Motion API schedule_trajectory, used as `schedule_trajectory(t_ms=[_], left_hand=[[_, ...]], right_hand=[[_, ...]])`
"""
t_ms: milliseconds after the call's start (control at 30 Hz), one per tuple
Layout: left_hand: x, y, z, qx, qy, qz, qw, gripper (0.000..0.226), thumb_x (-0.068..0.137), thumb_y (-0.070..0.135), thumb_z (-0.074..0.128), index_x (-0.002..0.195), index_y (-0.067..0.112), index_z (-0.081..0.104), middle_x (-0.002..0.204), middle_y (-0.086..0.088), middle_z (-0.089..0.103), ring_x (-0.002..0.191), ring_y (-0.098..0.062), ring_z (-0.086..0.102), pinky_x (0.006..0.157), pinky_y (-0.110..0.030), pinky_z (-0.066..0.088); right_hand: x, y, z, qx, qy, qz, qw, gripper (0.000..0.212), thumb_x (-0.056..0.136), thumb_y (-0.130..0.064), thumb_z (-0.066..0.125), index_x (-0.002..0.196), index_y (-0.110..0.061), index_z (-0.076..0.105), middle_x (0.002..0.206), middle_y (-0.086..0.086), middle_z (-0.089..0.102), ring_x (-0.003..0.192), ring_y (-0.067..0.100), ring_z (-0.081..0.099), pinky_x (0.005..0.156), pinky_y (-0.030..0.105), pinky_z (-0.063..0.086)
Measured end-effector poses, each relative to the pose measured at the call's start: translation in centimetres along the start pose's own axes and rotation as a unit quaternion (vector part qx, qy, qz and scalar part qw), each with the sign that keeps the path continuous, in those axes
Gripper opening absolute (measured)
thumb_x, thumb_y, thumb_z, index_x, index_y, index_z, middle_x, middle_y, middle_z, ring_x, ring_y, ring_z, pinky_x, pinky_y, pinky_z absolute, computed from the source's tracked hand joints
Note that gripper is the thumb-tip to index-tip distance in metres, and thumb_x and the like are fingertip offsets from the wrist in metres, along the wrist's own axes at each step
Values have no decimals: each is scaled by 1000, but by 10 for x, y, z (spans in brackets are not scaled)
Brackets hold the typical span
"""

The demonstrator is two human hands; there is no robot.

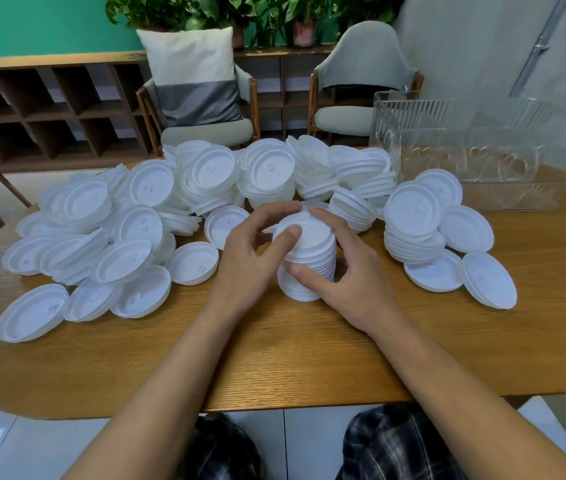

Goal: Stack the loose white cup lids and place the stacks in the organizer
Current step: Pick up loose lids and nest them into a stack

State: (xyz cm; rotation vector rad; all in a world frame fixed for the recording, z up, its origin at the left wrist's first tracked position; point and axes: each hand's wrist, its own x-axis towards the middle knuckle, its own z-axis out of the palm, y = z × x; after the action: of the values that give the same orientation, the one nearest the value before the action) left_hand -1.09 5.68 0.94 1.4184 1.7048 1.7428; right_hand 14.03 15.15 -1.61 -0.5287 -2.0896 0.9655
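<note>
Lid stack [316,254] between curled left hand [250,261] and curled right hand [354,282]

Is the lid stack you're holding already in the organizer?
No, the lid stack stands on the wooden table, gripped by the left hand and right hand, while the clear organizer sits apart at the far right.

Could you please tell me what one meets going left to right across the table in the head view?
From the left: pile of loose white plastic cup lids, left hand, tall stack of white lids held by both hands, right hand, shorter stack of white lids, clear ribbed plastic organizer.
</note>
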Motion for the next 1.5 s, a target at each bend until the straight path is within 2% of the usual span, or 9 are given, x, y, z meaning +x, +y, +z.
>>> schedule_trajectory(t_ms=[67,167,333,567,967,1133,1233,1367,1500], left_hand=[[-3,0,-6,-46,-49,-3,998,44,93,13,69,137,13,63,131,-1,72,130,-18,63,111,-40,50],[-4,-1,-7,-41,-29,-15,999,56,87,14,79,140,18,61,130,-1,72,129,-18,64,112,-48,49],[-5,-2,-5,-2,3,-14,1000,54,86,17,86,135,23,64,126,7,73,125,-12,65,108,-46,53],[-9,-3,-5,11,-8,-8,1000,58,83,22,84,137,26,62,127,8,71,128,-13,64,109,-46,52],[-12,-2,0,-54,-59,-81,994,59,88,18,83,143,18,61,131,5,72,126,-10,65,112,-39,51],[-18,-9,-6,11,-77,-44,996,52,102,42,66,149,24,56,139,10,67,132,-6,59,110,-28,49],[-19,-18,-18,115,14,45,992,35,104,36,56,130,16,69,125,8,72,122,-9,65,99,-24,51],[-15,-36,-25,388,43,94,916,27,94,13,64,119,15,72,118,2,69,111,-18,64,85,-39,55],[-11,-41,-18,463,31,22,885,31,93,9,63,123,8,70,118,-10,71,107,-31,65,77,-42,55]], right_hand=[[0,-1,0,4,-4,2,1000,77,84,-46,83,151,-33,47,145,-22,54,135,0,51,105,39,52],[0,-1,0,9,-8,9,1000,81,85,-48,83,155,-34,42,148,-19,54,137,2,50,107,40,52],[0,-1,-1,15,-16,13,1000,85,84,-51,82,156,-36,40,151,-18,52,140,3,49,110,40,50],[-1,-4,-2,19,-17,9,1000,84,81,-60,75,155,-35,45,141,-35,49,136,-9,47,109,32,50],[-1,3,-4,45,-34,21,998,75,80,-35,89,147,-35,54,142,-22,58,134,-2,52,105,31,54],[-3,1,-4,24,-21,20,999,75,78,-48,86,145,-39,55,140,-25,57,133,-3,51,103,33,55],[-2,3,-4,6,-9,24,1000,76,76,-54,86,145,-43,54,142,-25,56,135,-1,50,102,37,55],[-2,3,-3,-1,-4,30,1000,77,76,-57,84,144,-45,53,142,-28,54,136,-3,48,104,38,54],[-2,2,-3,-2,-3,30,1000,77,74,-60,82,144,-46,53,140,-34,53,135,-7,47,106,38,53]])
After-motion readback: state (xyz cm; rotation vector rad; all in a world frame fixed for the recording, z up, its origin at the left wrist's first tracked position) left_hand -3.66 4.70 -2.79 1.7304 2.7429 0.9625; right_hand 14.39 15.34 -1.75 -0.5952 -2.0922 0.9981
